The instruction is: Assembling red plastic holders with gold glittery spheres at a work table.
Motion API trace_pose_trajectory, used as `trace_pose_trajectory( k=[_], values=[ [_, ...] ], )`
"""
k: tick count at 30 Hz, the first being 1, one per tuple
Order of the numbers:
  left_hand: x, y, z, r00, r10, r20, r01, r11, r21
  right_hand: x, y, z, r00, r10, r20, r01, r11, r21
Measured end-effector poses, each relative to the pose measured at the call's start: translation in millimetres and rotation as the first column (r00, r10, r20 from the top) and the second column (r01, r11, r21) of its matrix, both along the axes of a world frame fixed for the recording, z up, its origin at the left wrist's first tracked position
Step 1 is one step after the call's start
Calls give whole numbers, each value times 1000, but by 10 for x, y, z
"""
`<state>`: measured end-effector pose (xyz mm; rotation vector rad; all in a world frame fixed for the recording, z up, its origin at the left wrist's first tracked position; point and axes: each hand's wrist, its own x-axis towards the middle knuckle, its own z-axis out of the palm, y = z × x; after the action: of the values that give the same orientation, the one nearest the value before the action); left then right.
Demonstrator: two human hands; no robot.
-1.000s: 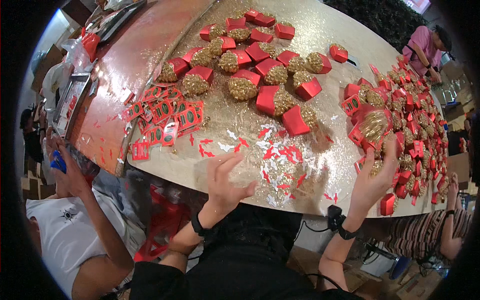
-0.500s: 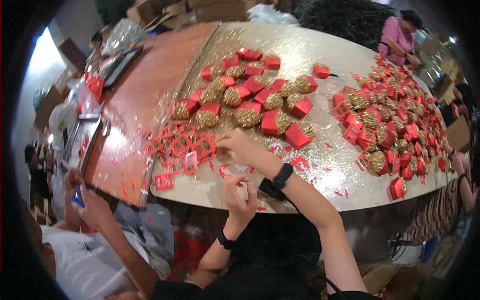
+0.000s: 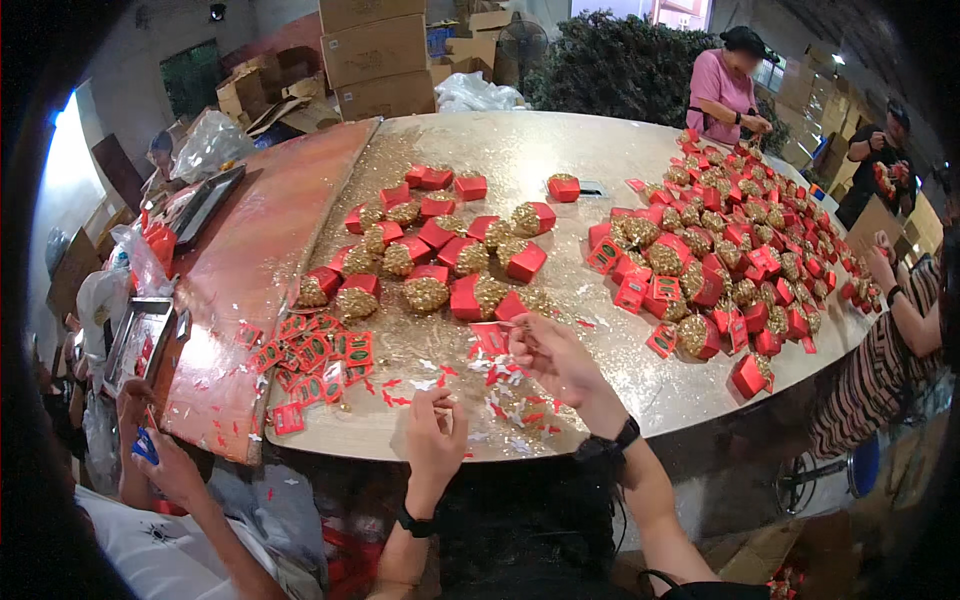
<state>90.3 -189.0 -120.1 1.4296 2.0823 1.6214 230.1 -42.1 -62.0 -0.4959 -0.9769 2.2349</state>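
My right hand (image 3: 556, 358) is closed in a pinch over the near part of the table, with a red printed tag (image 3: 489, 338) at its fingertips. My left hand (image 3: 436, 438) hovers by the table's near edge, fingers curled together; what they hold, if anything, is too small to make out. To its left lies a pile of red printed tags (image 3: 312, 352) with dark green marks. Beyond my hands sit several red box-shaped ornaments with gold glittery tops (image 3: 428, 291). Small red and white cut-out scraps (image 3: 505, 385) lie scattered between and around my hands.
A large heap of red and gold ornaments (image 3: 720, 250) covers the table's right side. At my left a person (image 3: 180, 480) holds a blue tool (image 3: 146, 446). Others stand around the far and right edges. Metal trays (image 3: 140, 335) lie on the reddish board (image 3: 230, 330).
My right hand has moved from beside the tag pile to the right, now with a red tag at its fingertips. My left hand's fingers have curled closer. The view has tilted up and shifted right.
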Motion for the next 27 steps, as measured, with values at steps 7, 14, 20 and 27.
trace_pose_trajectory(
  k=[7, 14, 20, 27],
  values=[
    [135, 163, 489, 927, -183, -329, 153, 982, -115, 695, -46, -221, 892, -397, -216, 364, 914, -178],
    [323, 1114, 781, 715, -340, -611, 192, 936, -296, 787, -7, -390, 888, -447, -106, 437, 893, -106],
    [294, 1537, 417, 512, -303, -804, -91, 911, -402, 676, -39, -554, 883, -411, -227, 426, 905, 17],
    [589, 1088, 926, 818, -407, -407, 333, 911, -242, 867, -15, -300, 809, -583, -75, 570, 746, 343]
  ],
)
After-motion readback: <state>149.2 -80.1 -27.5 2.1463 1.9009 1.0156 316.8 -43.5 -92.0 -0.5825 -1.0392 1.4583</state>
